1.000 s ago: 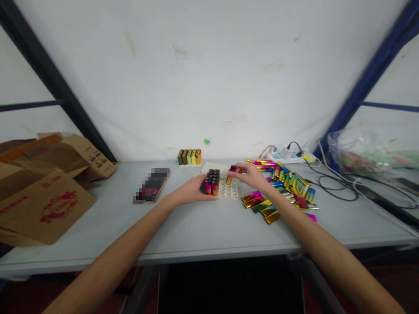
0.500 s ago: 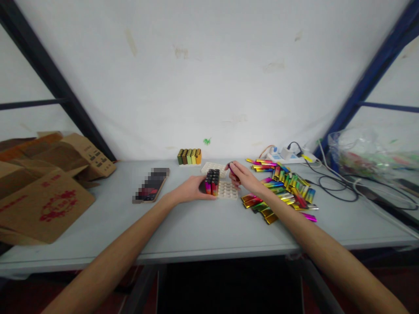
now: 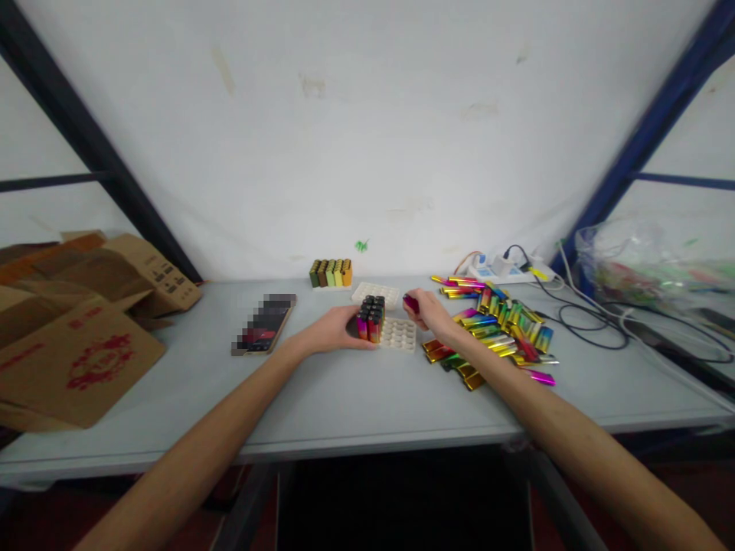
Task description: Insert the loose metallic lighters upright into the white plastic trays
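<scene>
Several metallic lighters (image 3: 368,324) with black tops stand upright in rows at the left part of a white tray with round holes (image 3: 400,334). My left hand (image 3: 334,330) is wrapped around their left side, thumb in front, the far fingers mostly hidden. To the right, just above the tray's right edge, my right hand (image 3: 423,308) is closed on a dark pink lighter (image 3: 411,303). Beyond the tray lies a second white holed tray (image 3: 376,294). Loose shiny lighters (image 3: 499,337) in gold, green, blue and pink are heaped under and beside my right forearm.
Against the wall stands a block of green and yellow lighters (image 3: 331,273). A phone (image 3: 265,325) lies left of my left hand. Cardboard boxes (image 3: 86,360) fill the left end. A power strip (image 3: 499,272), black cables (image 3: 591,329) and a plastic bag (image 3: 632,256) are at the right.
My right hand has shifted slightly right, and its wrist has turned so that the pink lighter shows more. My left hand stays around the standing lighters.
</scene>
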Action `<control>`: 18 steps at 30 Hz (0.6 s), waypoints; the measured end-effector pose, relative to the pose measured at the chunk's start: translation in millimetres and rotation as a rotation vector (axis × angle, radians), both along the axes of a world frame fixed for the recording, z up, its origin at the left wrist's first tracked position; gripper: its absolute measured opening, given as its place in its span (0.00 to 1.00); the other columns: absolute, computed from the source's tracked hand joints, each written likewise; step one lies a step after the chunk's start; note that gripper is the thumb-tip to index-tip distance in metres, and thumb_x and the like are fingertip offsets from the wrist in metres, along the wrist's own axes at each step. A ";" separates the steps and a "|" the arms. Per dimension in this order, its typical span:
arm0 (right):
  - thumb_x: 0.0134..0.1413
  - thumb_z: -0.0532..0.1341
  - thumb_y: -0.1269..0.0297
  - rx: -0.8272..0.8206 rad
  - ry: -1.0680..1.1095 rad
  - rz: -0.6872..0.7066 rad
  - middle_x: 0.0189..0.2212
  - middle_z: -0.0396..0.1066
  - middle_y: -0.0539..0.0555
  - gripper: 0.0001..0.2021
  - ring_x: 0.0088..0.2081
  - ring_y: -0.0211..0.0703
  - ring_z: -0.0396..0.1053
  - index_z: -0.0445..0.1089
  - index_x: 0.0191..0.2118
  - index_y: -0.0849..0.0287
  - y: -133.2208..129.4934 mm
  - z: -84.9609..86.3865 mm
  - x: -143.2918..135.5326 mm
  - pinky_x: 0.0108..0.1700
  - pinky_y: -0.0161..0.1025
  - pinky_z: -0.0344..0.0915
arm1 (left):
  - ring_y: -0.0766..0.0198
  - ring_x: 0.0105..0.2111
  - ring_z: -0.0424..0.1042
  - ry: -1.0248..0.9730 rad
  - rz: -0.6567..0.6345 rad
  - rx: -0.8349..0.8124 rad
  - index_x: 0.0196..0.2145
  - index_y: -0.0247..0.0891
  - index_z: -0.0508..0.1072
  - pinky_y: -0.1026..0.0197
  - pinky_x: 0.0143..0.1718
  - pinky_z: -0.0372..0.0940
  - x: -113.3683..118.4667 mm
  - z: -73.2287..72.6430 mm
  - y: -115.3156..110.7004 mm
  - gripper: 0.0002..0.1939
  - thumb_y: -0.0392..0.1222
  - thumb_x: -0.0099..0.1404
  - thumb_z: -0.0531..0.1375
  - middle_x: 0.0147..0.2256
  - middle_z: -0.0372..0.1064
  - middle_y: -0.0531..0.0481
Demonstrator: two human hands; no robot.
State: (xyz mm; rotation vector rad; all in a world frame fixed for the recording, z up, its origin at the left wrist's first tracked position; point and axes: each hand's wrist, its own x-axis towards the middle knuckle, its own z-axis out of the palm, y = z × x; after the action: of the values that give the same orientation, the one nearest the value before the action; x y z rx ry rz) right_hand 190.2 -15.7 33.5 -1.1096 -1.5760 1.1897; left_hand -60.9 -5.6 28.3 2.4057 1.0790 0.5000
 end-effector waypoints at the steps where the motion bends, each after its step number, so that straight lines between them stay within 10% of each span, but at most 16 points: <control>1: 0.61 0.48 0.58 0.014 -0.006 -0.001 0.14 0.46 0.44 0.18 0.16 0.33 0.44 0.52 0.19 0.54 0.1 0.1 0.1 0.20 0.36 0.41 | 0.44 0.52 0.75 -0.001 0.002 0.003 0.55 0.36 0.74 0.51 0.54 0.68 0.0 -0.1 -0.1 0.38 0.64 0.54 0.71 0.54 0.77 0.44; 8: 0.65 0.49 0.45 -0.017 0.057 0.015 0.17 0.48 0.42 0.22 0.18 0.33 0.45 0.63 0.28 0.57 6.9 -7.0 -1.2 0.20 0.33 0.44 | 0.44 0.53 0.74 -0.002 0.010 0.019 0.55 0.36 0.73 0.51 0.57 0.67 0.0 -0.8 0.3 0.39 0.63 0.53 0.71 0.55 0.75 0.43; 14: 0.65 0.53 0.39 0.275 -0.081 0.001 0.30 0.68 0.51 0.24 0.33 0.41 0.67 0.70 0.40 0.57 12.5 -15.9 0.6 0.34 0.37 0.66 | 0.44 0.55 0.73 -0.042 -0.010 0.021 0.59 0.37 0.71 0.50 0.59 0.65 0.6 -0.5 -0.9 0.42 0.63 0.53 0.71 0.57 0.74 0.43; 18: 0.71 0.50 0.45 0.522 -0.396 -0.057 0.32 0.71 0.54 0.23 0.39 0.45 0.67 0.71 0.35 0.56 10.6 -13.4 3.3 0.43 0.39 0.62 | 0.44 0.53 0.74 -0.034 0.005 0.011 0.58 0.38 0.72 0.50 0.58 0.66 1.0 -0.5 -1.5 0.41 0.63 0.53 0.71 0.56 0.75 0.44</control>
State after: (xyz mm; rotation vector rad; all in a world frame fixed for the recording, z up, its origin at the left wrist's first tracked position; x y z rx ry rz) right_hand 193.4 -5.1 20.2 -1.0625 -1.9889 0.4810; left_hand -59.9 -7.1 27.8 2.3958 1.0702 0.5472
